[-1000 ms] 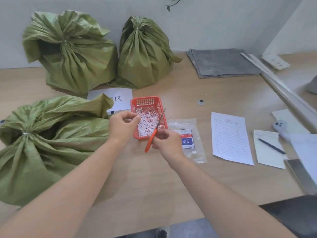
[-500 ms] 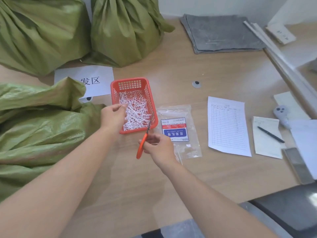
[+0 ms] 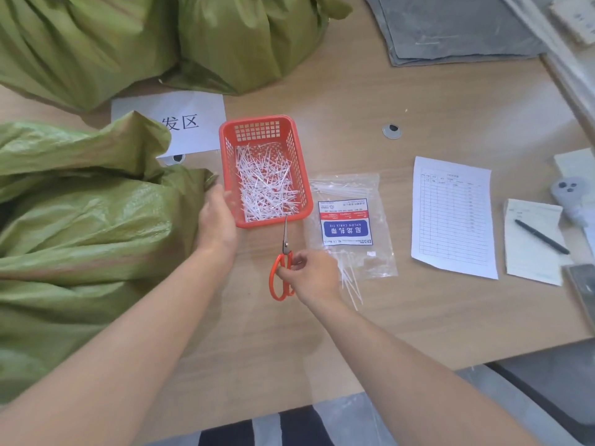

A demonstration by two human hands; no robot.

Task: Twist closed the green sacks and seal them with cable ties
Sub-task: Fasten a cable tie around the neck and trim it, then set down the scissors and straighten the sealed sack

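Just now laid flat on the pale wooden table: orange-handled steel scissors, blades together, tip up against the near wall of the orange plastic mesh basket. Half a second back, held tilted with the tip at the basket's rim; a second back, raised over the heap of short white plastic offcuts inside. Also drawn off the basket's rim: left hand, now between the basket's left wall and the big green woven sack lying along the left of the table, fingertips at the sack's edge.

Reads as trimming finished and the tool being put down, so probably one sack sealed. Neck and tie of that near sack out of view, so not confirmed. Two further green sacks at the back, tops cropped. Fresh stock close by: clear plastic bag of white nylon cable ties just right of the scissors, a few spilling from its near end.

Right hand: palm down, forearm coming in from the lower right, thumb and fingers curled, pinching the orange handle loop. Left hand: back upward, fingers pointing away and loosely extended, gripping nothing visible, though the fingertips are blurred.
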